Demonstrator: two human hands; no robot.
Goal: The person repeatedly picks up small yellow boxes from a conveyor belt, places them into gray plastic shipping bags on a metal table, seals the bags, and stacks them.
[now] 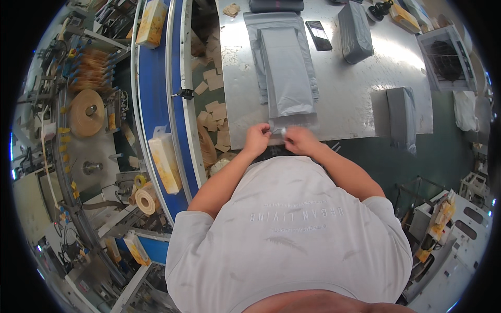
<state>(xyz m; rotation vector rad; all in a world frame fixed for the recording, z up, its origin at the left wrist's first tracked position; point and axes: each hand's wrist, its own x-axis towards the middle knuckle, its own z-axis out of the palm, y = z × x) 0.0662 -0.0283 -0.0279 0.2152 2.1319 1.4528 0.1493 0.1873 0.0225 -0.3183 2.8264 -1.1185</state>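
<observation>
At the near edge of the metal table (pixel 237 104), both my hands are closed over the near end of a grey plastic bag (pixel 290 78). The bag lies lengthwise on a stack of similar grey bags (pixel 255 52). My left hand (pixel 258 140) pinches the bag's see-through end at its left corner. Just right of it, my right hand (pixel 301 140) has its fingers pressed together. A small whitish bit (pixel 283 131) shows at those fingertips, too blurred to name.
A phone (pixel 319 35) and a wrapped grey package (pixel 356 32) lie right of the stack. Another grey package (pixel 402 117) overhangs the table's right side. On my left runs a blue conveyor (pixel 156 94) carrying yellow-and-white tissue packs (pixel 165 159). Cardboard pieces (pixel 213 78) litter the gap between.
</observation>
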